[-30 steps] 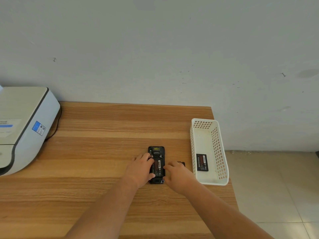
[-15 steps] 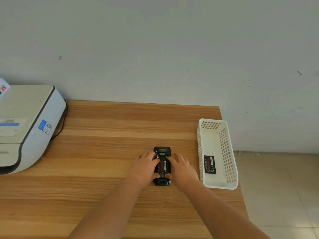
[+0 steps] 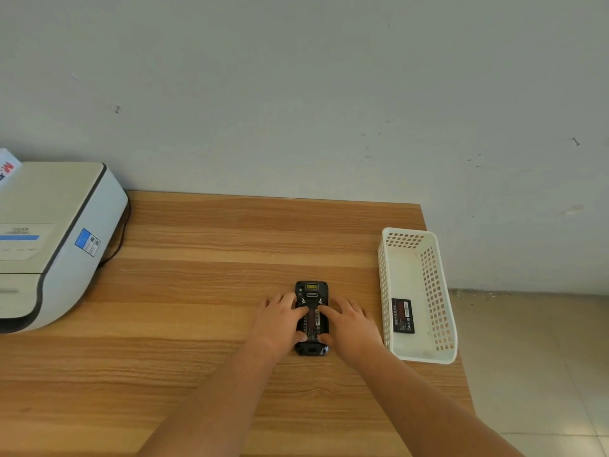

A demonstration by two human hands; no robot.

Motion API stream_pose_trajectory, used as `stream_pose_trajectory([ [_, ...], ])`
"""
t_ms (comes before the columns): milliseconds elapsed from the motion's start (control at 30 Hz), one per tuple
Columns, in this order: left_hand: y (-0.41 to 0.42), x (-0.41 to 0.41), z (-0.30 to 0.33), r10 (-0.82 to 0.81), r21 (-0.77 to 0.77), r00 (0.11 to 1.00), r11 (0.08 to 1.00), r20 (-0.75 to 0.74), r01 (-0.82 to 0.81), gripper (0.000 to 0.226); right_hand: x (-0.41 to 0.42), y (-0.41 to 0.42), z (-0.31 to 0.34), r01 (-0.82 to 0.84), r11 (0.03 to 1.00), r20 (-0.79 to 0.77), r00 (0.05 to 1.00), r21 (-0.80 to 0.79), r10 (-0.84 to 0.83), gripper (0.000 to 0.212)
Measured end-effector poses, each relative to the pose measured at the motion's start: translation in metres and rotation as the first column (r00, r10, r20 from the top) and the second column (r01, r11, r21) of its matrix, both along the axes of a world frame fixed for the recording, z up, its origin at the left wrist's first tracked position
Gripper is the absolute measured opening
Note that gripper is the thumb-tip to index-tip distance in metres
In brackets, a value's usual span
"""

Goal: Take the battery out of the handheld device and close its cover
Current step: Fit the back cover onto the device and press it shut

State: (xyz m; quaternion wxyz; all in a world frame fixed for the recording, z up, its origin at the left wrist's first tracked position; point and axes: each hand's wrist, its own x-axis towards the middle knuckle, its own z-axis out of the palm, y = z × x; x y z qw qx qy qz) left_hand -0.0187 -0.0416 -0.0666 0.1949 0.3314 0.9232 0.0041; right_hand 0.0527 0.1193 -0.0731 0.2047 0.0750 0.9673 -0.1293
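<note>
Handheld device (image 3: 311, 319) laid back-up on worktop (image 3: 197, 291), near front-right. Left hand (image 3: 280, 321) and right hand (image 3: 352, 324) spread flat, fingers pressed on cover, nothing grasped. Device judged rigid, light, smooth plastic (liable to slide); best braced at side edges. Battery (image 3: 402, 316) seen in white basket (image 3: 441, 305) beyond.

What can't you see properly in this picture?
- Middle of the handheld device: head view, covered by the left hand and right hand, so whether its cover is shut is unclear.
- Label on the battery in the basket: too small to read.
- Printer: cut off by the left edge.
</note>
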Motion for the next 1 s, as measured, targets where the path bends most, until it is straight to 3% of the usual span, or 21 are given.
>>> stream_pose_trajectory([
  [167, -0.003, 0.000, 0.003, -0.007, -0.006, 1.000, 1.000, 0.019, 0.008, 0.061, -0.010, 0.013, 0.017, 0.125, 0.983, 0.002, 0.992, -0.134, -0.126, 0.057],
  [367, -0.013, -0.004, 0.015, 0.051, 0.011, 0.995, 0.999, 0.081, -0.052, 0.055, -0.012, 0.025, 0.028, -0.008, 0.993, 0.226, 0.974, 0.117, -0.019, 0.058],
  [533, -0.021, -0.002, 0.015, 0.051, -0.022, 0.994, 0.999, 0.094, -0.049, 0.056, -0.005, 0.020, 0.019, -0.103, 0.963, 0.272, 0.962, 0.249, 0.033, 0.068],
  [767, -0.028, 0.004, 0.012, 0.069, -0.023, 0.992, 0.997, 0.101, -0.067, 0.057, -0.005, 0.017, 0.015, -0.144, 0.938, 0.266, 0.962, 0.314, 0.059, 0.072],
  [1000, -0.030, 0.002, 0.014, 0.073, -0.061, 0.992, 0.996, 0.102, -0.067, 0.060, -0.008, 0.017, 0.022, -0.107, 0.961, 0.262, 0.964, 0.254, 0.038, 0.074],
])
